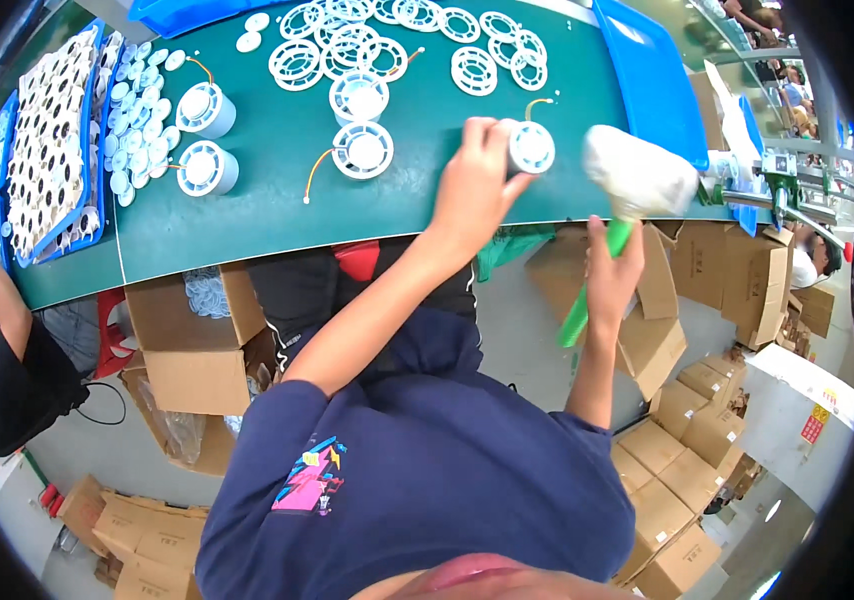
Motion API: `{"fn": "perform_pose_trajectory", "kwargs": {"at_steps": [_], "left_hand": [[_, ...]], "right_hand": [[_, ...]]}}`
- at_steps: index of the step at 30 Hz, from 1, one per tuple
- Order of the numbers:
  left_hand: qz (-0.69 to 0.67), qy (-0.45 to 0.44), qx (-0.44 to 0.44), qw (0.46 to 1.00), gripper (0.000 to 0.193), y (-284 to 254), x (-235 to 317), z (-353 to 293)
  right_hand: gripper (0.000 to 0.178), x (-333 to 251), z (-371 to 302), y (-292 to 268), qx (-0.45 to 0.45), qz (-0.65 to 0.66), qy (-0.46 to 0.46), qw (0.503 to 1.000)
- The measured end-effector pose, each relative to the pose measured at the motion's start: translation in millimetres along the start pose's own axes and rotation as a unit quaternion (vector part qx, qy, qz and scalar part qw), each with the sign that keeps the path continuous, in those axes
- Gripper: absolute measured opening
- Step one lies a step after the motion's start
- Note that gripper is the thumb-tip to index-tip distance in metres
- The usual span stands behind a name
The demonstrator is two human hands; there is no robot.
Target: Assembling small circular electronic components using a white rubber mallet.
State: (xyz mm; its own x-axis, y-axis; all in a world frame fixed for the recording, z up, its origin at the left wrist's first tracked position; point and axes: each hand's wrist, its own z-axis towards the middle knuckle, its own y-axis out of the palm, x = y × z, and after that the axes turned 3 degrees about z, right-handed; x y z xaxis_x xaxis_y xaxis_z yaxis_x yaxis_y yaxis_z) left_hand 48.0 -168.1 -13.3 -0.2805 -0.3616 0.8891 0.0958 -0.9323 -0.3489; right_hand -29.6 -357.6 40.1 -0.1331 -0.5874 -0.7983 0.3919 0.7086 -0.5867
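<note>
My left hand is closed round the side of a white cylindrical fan housing with a slotted round top, near the table's front edge. A thin wire with a small plug sticks out behind it. In my right hand is a mallet with a green handle, gripped partway along. Its wide head is wrapped in white and is raised just right of the housing, apart from it. More wired housings of this kind stand to the left, among them one in the middle and another farther left.
Slotted white rings lie scattered at the back of the green table. Small pale discs are heaped at left beside a blue tray of white parts. A blue bin stands at right. A co-worker sits at far left.
</note>
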Motion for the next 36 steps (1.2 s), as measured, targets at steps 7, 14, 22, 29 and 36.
{"fn": "perform_pose_trajectory", "kwargs": {"at_steps": [7, 14, 22, 29, 36], "left_hand": [[-0.008, 0.022, -0.075, 0.997, 0.062, 4.1, 14.4, -1.5], [0.093, -0.032, 0.061, 0.993, 0.068, -93.1, 6.5, -105.8], [0.153, -0.066, 0.171, 0.971, 0.092, -89.9, -5.2, -66.9], [0.129, -0.100, 0.180, 0.970, 0.076, -101.2, -18.0, -43.3], [0.128, -0.111, 0.177, 0.969, 0.074, -132.3, -25.7, -61.3]], "right_hand": [[0.031, -46.8, -16.0, -0.2, -0.032, 0.136, 0.059, 0.988], [0.035, -51.4, -11.6, 66.8, -0.280, 0.013, -0.023, 0.960], [0.037, -63.7, 1.9, 74.9, -0.164, -0.260, -0.287, 0.908], [0.036, -115.5, 94.9, 115.9, -0.153, -0.148, -0.321, 0.923], [0.048, -103.5, 153.7, 164.6, -0.236, -0.300, -0.239, 0.893]]}}
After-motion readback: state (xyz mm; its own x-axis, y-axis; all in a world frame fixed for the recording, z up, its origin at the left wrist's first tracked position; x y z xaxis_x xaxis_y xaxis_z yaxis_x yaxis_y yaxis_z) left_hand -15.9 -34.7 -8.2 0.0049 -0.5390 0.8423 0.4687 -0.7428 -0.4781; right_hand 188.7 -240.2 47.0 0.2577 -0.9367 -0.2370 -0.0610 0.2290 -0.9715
